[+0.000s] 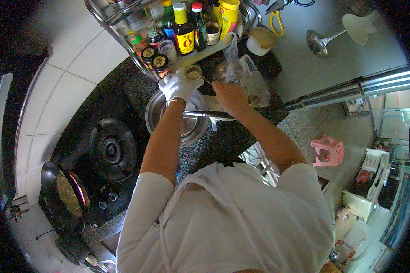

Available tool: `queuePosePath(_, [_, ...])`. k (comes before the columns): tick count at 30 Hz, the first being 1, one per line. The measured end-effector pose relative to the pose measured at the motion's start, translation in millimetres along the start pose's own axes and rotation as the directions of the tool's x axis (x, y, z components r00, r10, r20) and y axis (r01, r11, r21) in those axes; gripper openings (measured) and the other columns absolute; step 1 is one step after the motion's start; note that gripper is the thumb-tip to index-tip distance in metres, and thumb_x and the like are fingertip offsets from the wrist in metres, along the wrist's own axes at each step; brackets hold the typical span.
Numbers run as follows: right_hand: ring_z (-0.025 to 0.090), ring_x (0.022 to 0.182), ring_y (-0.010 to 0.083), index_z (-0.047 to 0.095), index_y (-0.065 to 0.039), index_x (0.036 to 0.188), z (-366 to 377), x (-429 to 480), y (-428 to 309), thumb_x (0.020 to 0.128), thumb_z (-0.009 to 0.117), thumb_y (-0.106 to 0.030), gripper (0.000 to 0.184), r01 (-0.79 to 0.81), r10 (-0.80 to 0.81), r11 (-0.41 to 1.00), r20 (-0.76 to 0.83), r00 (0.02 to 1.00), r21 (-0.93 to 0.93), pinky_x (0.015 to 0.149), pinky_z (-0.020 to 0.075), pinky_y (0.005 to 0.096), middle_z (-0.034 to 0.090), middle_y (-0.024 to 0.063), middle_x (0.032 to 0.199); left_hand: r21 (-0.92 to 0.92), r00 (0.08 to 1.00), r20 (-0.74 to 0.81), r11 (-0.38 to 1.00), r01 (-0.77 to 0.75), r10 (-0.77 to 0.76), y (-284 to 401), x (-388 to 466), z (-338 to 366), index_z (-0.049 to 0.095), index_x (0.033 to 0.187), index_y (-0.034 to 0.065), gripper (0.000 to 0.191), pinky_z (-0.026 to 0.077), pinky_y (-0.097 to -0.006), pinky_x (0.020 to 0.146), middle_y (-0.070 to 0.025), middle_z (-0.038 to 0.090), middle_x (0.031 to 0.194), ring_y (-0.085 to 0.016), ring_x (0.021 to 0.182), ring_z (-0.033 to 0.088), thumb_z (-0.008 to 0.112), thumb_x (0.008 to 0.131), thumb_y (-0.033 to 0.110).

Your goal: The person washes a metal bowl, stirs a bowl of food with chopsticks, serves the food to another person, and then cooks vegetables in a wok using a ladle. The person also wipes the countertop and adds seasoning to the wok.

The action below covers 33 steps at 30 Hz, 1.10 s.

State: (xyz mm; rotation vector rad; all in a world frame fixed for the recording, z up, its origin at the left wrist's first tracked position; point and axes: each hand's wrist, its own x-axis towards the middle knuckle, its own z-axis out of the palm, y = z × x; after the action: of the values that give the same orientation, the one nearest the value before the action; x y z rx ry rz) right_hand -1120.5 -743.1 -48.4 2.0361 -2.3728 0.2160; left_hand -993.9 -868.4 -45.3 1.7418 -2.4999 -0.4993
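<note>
My left hand (pixel 180 83), in a white knit glove, grips a small open jar (pixel 193 72) and hangs over the rim of a clear bowl (pixel 151 114). My bare right hand (pixel 230 97) is closed on the thin handle of a spoon (pixel 206 80), which reaches toward the jar; the spoon's tip is hard to make out. Below both hands, a long utensil with a dark handle (pixel 213 114) lies across the bowl's right side. Close beyond my right hand stand knotted clear plastic bags (pixel 258 83) with food in them.
A metal rack with several sauce bottles (pixel 185 39) and lidded jars (pixel 160 61) stands at the back. A white tub (pixel 260 41) is beside it. To the left are a gas burner (pixel 111 150) and a pan (pixel 68 192). A ladle (pixel 317 42) hangs at right; a pink stool (pixel 327 151) stands on the floor.
</note>
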Motion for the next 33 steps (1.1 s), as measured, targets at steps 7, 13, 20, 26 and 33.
queuePosePath(7, [0.064,0.070,0.0335,0.061,-0.009,0.106,32,18,18,0.090,0.054,-0.028,0.027,-0.182,0.221,0.880,-0.040,0.974,0.439,0.061,0.0488,0.0440,0.066,0.0132,0.078,0.045,0.998,-0.014,0.998,-0.053,0.054,-14,-2,5,0.065,0.110,0.0175,0.060,0.029,-0.0464,0.100,-0.0120,0.063,0.110,-0.027,0.112,0.051,0.061,0.069,0.062])
queuePosePath(13, [0.063,0.067,0.0349,0.062,-0.008,0.088,3,40,13,0.086,0.056,-0.024,0.017,-0.115,0.248,0.890,-0.257,0.934,0.442,0.060,0.0501,0.0453,0.065,0.0148,0.073,-0.171,0.981,-0.112,0.970,-0.174,0.156,-14,-5,-7,0.068,0.100,0.0111,0.050,0.040,-0.0413,0.091,-0.0129,0.066,0.102,-0.029,0.098,0.061,0.065,0.068,0.050])
queuePosePath(20, [0.065,0.068,0.0303,0.061,-0.010,0.110,-15,65,23,0.080,0.065,-0.035,0.040,-0.174,0.244,0.936,-0.205,0.948,0.307,0.061,0.0512,0.0401,0.066,0.0128,0.076,-0.665,0.946,-0.308,0.689,-0.288,0.098,-65,-72,-31,0.065,0.105,0.0047,0.034,0.046,-0.0399,0.088,-0.0171,0.064,0.103,-0.032,0.099,0.059,0.069,0.077,0.023])
queuePosePath(26, [0.053,0.113,0.0357,0.025,-0.004,0.142,2,89,22,0.069,0.077,-0.044,0.098,-0.086,0.177,0.881,-0.154,0.972,0.465,0.093,0.0434,0.0433,0.051,0.0215,0.128,-0.783,0.949,-0.303,0.590,-0.196,-0.087,-125,-162,-25,0.060,0.109,-0.0006,0.031,0.045,-0.0323,0.090,-0.0136,0.062,0.108,-0.022,0.100,0.058,0.066,0.080,0.010])
queuePosePath(33, [0.054,0.109,0.0350,0.026,0.004,0.137,85,109,22,0.060,0.083,-0.023,0.100,-0.137,0.313,0.704,-0.131,0.941,0.697,0.092,0.0449,0.0397,0.052,0.0239,0.119,-0.935,0.944,-0.157,0.353,-0.047,-0.289,-134,-222,10,0.055,0.116,-0.0027,0.033,0.043,-0.0328,0.093,-0.0130,0.060,0.112,-0.020,0.104,0.056,0.061,0.087,0.011])
